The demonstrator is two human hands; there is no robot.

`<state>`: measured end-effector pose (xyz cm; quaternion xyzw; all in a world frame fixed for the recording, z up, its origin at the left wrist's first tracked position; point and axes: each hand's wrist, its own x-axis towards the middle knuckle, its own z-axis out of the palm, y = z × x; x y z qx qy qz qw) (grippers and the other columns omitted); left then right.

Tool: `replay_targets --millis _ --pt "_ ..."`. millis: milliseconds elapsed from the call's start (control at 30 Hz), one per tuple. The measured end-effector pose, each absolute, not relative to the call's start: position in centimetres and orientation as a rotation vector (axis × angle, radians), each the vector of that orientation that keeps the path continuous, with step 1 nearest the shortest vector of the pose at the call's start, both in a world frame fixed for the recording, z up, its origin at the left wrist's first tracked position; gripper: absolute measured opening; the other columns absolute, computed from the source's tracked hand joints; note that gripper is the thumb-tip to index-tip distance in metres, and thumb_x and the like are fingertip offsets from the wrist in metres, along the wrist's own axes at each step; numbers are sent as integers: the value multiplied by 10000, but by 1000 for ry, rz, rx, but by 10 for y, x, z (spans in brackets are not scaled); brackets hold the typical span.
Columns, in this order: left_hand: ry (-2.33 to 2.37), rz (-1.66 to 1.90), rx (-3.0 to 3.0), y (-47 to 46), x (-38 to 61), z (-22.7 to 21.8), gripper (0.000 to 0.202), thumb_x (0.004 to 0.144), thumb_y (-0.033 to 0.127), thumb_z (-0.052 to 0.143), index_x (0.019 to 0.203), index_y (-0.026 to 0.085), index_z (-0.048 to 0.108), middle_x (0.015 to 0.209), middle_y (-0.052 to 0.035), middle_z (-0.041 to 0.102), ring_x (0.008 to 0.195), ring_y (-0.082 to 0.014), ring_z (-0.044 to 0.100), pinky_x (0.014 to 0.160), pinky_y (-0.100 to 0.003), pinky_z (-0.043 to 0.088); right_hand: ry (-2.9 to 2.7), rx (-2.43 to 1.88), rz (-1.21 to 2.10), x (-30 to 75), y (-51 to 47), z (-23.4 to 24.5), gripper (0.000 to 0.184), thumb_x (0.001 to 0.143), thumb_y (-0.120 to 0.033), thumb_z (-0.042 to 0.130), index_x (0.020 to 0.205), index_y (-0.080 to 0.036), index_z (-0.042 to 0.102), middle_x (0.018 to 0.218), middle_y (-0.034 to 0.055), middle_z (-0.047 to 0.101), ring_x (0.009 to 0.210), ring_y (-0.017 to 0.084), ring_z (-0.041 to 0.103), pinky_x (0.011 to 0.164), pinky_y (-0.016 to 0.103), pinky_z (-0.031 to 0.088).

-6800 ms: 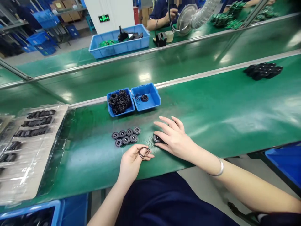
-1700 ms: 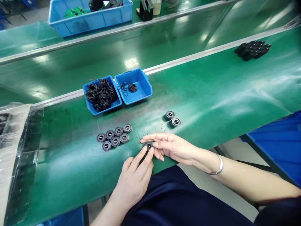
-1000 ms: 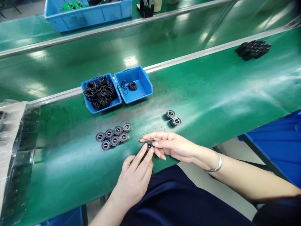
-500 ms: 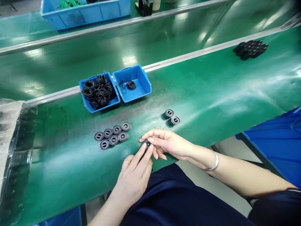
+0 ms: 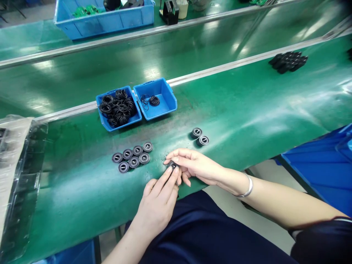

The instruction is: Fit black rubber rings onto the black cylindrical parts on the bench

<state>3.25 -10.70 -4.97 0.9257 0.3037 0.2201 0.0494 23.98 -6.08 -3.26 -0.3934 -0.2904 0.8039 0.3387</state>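
Note:
A small round black part [image 5: 173, 165] is held between both hands, mostly covered by fingers. My left hand [image 5: 160, 200] presses its fingertips on the top of the part. My right hand [image 5: 192, 164] grips the part's far side with thumb and fingers. Left of the hands, several round black knobs [image 5: 134, 161] with a light slot mark stand in two rows on the green bench. Two similar black knobs [image 5: 202, 140] stand beyond my right hand.
A blue bin [image 5: 111, 128] full of black rubber rings adjoins a second blue bin [image 5: 169, 104] holding a few rings. Black cylinders [image 5: 288, 61] cluster at far right. A clear plastic tray [image 5: 23, 176] lies at left. Across the bench is a large blue crate [image 5: 110, 25].
The camera view has shifted slightly. Both hands stay on the black part, with small finger movements; the right-hand fingers curl a little closer around it.

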Motion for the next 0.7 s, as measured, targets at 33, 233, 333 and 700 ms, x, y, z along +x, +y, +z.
replay_targets --millis 33,233,333,700 --pt "918 660 2816 -107 32 -50 281 1019 122 431 1149 147 678 1498 -79 510 1382 -213 478 1009 -355 345 -766 -1029 2095 239 -60 -33 214 959 -302 617 1090 -135 589 1092 95 657 586 108 684 387 164 515" --pt "820 679 2810 -102 26 -46 286 1002 76 444 1202 82 647 1496 -148 500 1400 -234 460 1017 -363 371 -811 -1063 2066 237 -59 -33 188 961 -293 610 1067 -147 560 1035 63 651 505 78 648 330 134 466" --pt "808 631 2812 -99 22 -45 282 1006 87 441 1193 108 651 1490 -110 518 1426 -264 426 1070 -416 322 -817 -1066 2062 237 -59 -33 218 952 -277 627 1114 -154 550 1068 73 652 517 83 651 337 139 471" --pt "892 584 2829 -103 29 -47 289 1012 103 403 1075 148 681 1500 -58 512 1430 -265 416 931 -395 360 -747 -954 2137 242 -59 -37 268 941 -267 643 1163 -144 557 1223 145 646 631 118 694 454 198 562"
